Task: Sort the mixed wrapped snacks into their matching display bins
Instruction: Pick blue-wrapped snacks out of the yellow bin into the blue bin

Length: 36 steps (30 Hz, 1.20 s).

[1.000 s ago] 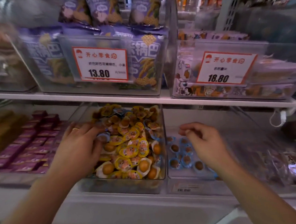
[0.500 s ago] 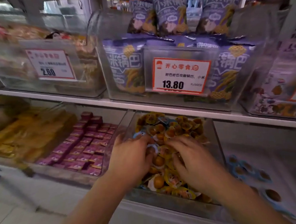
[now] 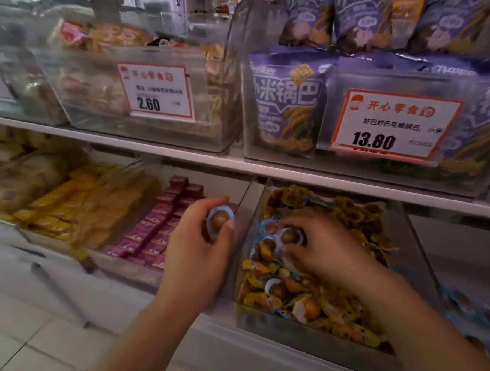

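Left hand (image 3: 193,253) is holding a blue-wrapped egg snack (image 3: 219,221) over the clear bin's (image 3: 405,233) left edge, right hand (image 3: 323,249) pinching another blue one (image 3: 289,236) on the yellow-wrapped pile (image 3: 341,308).

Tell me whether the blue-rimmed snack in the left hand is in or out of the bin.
Out: the left hand pinches the blue-rimmed snack above the mixed bin's left wall.

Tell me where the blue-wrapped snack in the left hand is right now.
Head view, centre: the left hand holds the blue-wrapped snack above the pink boxes, just left of the mixed bin.
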Motion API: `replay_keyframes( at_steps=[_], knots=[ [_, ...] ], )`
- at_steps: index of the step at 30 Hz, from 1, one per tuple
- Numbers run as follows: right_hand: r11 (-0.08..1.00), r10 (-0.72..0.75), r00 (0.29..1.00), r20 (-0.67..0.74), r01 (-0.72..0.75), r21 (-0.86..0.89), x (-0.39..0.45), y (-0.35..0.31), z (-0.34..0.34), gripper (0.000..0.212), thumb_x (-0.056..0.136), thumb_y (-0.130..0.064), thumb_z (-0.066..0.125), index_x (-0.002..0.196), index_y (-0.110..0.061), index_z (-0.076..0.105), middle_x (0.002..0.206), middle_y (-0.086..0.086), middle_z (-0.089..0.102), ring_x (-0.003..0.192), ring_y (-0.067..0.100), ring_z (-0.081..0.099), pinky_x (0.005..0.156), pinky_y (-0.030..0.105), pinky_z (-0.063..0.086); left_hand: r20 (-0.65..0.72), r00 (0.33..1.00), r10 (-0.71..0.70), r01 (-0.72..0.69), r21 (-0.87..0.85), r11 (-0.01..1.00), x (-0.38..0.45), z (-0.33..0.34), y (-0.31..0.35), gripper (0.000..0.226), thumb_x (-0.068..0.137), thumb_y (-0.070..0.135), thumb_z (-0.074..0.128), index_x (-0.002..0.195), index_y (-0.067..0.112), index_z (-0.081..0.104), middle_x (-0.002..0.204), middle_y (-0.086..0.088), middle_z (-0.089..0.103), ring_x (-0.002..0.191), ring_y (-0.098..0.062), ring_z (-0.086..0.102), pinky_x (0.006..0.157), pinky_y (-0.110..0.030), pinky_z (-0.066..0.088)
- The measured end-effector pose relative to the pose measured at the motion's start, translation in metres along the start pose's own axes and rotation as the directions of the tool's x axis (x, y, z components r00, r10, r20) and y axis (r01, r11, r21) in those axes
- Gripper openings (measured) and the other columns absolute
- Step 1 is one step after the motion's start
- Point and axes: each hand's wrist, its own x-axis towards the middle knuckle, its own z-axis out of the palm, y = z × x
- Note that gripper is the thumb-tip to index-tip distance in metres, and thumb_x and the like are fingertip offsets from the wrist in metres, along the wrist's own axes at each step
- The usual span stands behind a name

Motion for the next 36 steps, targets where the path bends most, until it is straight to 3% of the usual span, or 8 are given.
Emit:
replay_keyframes(
  at_steps=[3,9,16,19,25,31,33,36],
  knots=[
    [0.995,0.097,0.993,-0.068,-0.095,0.042,0.012,0.001,0.002,0.038,0.084,-0.031,0.073,0.122,-0.029,0.066,0.117,0.000,0.067,0.105,0.023,0.063,0.088,0.034,0.052,0.087,0.994,0.064,-0.069,0.058,0.996,-0.005,0.001,0.001,0.029,0.091,0.038,0.063,0.117,0.047,0.055,0.109,0.029,0.059,0.100,0.007,0.059,0.075,-0.009,0.047],
    [0.967,0.021,0.973,0.232,0.040,-0.252,0.049,-0.007,0.030,0.029,0.087,-0.031,0.062,0.114,-0.021,0.063,0.115,0.004,0.053,0.107,0.026,0.052,0.087,0.039,0.049,0.130,0.984,0.118,-0.128,0.075,0.989,-0.006,0.001,0.009,0.029,0.089,0.043,0.059,0.117,0.045,0.055,0.112,0.030,0.058,0.104,0.011,0.055,0.079,-0.003,0.040],
    [0.998,0.056,0.997,0.050,-0.054,-0.041,0.031,0.006,0.014,0.018,0.084,-0.027,0.068,0.093,-0.028,0.053,0.093,-0.005,0.059,0.085,0.015,0.058,0.072,0.034,0.050,0.092,0.989,0.114,-0.117,0.028,0.993,-0.006,-0.004,0.014,0.029,0.090,0.034,0.065,0.117,0.043,0.057,0.110,0.029,0.059,0.103,0.012,0.055,0.080,-0.002,0.039],
    [0.975,0.185,0.979,-0.085,-0.172,0.138,0.012,0.009,-0.005,0.021,0.086,-0.017,0.067,0.101,-0.029,0.061,0.097,-0.008,0.065,0.086,0.009,0.058,0.071,0.017,0.044,0.097,0.987,0.128,-0.128,-0.006,0.992,-0.009,0.004,0.024,0.029,0.090,0.035,0.064,0.117,0.044,0.057,0.111,0.030,0.057,0.103,0.010,0.055,0.080,-0.003,0.041],
    [0.797,0.423,0.894,-0.150,-0.289,0.530,-0.036,0.000,-0.026,0.030,0.080,0.010,0.067,0.081,-0.020,0.068,0.084,0.003,0.071,0.074,0.006,0.063,0.065,0.007,0.046,0.165,0.975,0.149,-0.144,-0.042,0.989,-0.023,0.046,0.050,0.033,0.092,0.028,0.065,0.122,0.037,0.058,0.116,0.023,0.058,0.107,0.008,0.054,0.083,-0.001,0.038],
    [0.232,0.706,0.698,0.122,-0.390,0.891,-0.057,0.004,-0.006,0.006,0.086,-0.005,0.067,0.091,-0.004,0.070,0.090,0.019,0.074,0.083,0.031,0.071,0.069,0.038,0.058,0.308,0.937,0.166,-0.191,0.052,0.980,-0.049,0.098,0.068,0.039,0.089,0.017,0.064,0.125,0.032,0.057,0.121,0.010,0.057,0.103,-0.013,0.058,0.084,-0.018,0.045],
    [0.233,0.747,0.662,0.066,-0.353,0.906,-0.059,0.004,0.003,0.008,0.088,-0.007,0.062,0.086,-0.009,0.070,0.086,0.014,0.075,0.085,0.029,0.072,0.077,0.045,0.059,0.362,0.921,0.144,-0.194,0.106,0.975,-0.057,0.111,0.072,0.050,0.087,0.013,0.062,0.131,0.033,0.051,0.125,0.004,0.057,0.104,-0.020,0.059,0.085,-0.032,0.049],
    [0.340,0.740,0.671,-0.045,-0.316,0.885,-0.059,0.002,0.000,0.013,0.091,-0.010,0.061,0.080,-0.015,0.067,0.080,0.007,0.073,0.081,0.021,0.071,0.077,0.038,0.059,0.418,0.894,0.164,-0.200,0.045,0.979,-0.051,0.114,0.075,0.055,0.088,0.005,0.059,0.136,0.030,0.050,0.130,0.003,0.060,0.111,-0.017,0.060,0.091,-0.022,0.045]
  ],
)
